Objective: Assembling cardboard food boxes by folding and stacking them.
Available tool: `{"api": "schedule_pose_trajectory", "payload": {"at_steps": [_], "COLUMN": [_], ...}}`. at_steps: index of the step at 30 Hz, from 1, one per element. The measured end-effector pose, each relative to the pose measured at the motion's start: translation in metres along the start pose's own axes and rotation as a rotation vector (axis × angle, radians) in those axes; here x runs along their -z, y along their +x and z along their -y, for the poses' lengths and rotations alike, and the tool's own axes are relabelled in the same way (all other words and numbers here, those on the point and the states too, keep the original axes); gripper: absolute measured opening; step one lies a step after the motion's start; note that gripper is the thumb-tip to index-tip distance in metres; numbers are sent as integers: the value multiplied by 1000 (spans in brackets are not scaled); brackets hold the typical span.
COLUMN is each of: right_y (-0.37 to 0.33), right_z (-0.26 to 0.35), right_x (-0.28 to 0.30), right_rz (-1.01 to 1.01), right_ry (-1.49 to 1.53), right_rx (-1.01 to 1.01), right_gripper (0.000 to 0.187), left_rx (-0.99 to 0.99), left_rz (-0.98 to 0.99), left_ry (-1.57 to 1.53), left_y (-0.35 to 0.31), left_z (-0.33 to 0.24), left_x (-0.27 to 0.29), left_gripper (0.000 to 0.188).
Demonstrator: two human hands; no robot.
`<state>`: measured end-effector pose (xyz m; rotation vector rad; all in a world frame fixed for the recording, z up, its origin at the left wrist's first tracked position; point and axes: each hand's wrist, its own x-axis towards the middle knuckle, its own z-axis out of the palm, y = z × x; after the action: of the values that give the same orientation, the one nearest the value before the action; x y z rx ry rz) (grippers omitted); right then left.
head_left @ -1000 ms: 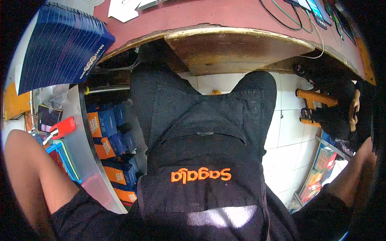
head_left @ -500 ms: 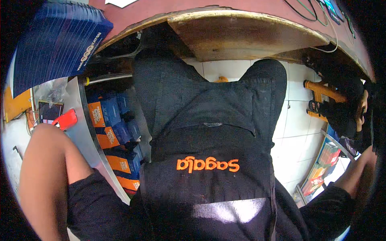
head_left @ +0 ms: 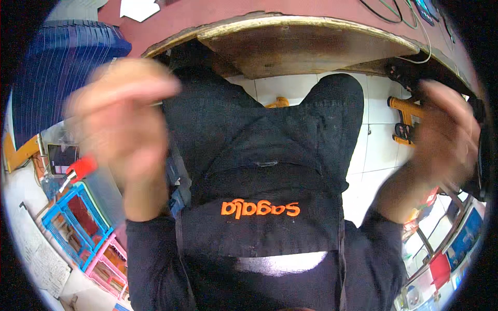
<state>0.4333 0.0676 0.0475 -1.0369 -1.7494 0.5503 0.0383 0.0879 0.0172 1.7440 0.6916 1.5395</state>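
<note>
My left hand [head_left: 124, 114] is raised in front of the near right part of a tall stack of dark blue flat cardboard pieces [head_left: 52, 72]. Motion smears its fingers, and nothing can be made out in it. On the far side, my right hand [head_left: 448, 129] is lifted near the table's right end, blurred as well. Whether it holds something cannot be seen. Between both arms lies my black apron [head_left: 264, 181] with orange lettering, over my dark trousers.
The curved table [head_left: 233, 13] has a reddish top, a white paper piece [head_left: 139, 9] and cables [head_left: 394, 13]. Blue and pink plastic racks [head_left: 78, 223] stand at lower left, near a red object [head_left: 82, 167]. A orange-yellow stool [head_left: 404, 116] stands on the white tiles.
Both hands have come up and forward into view from the sides. The view has shifted slightly, showing more of the racks at lower left.
</note>
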Motion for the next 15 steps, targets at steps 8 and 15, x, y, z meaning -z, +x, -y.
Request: {"api": "schedule_pose_trajectory", "payload": {"at_steps": [8, 15], "right_y": [-124, -119], "right_z": [-122, -177], "right_x": [-109, -27], "right_rz": [915, 547], "right_ry": [-794, -1213], "right_rx": [-304, -699], "right_gripper": [63, 49], "left_rx": [371, 333], "left_rz": [1150, 661], "left_ry": [1103, 1366], "left_y": [-127, -109], "left_z": [82, 91], "left_x": [0, 67], "left_gripper": [59, 42]}}
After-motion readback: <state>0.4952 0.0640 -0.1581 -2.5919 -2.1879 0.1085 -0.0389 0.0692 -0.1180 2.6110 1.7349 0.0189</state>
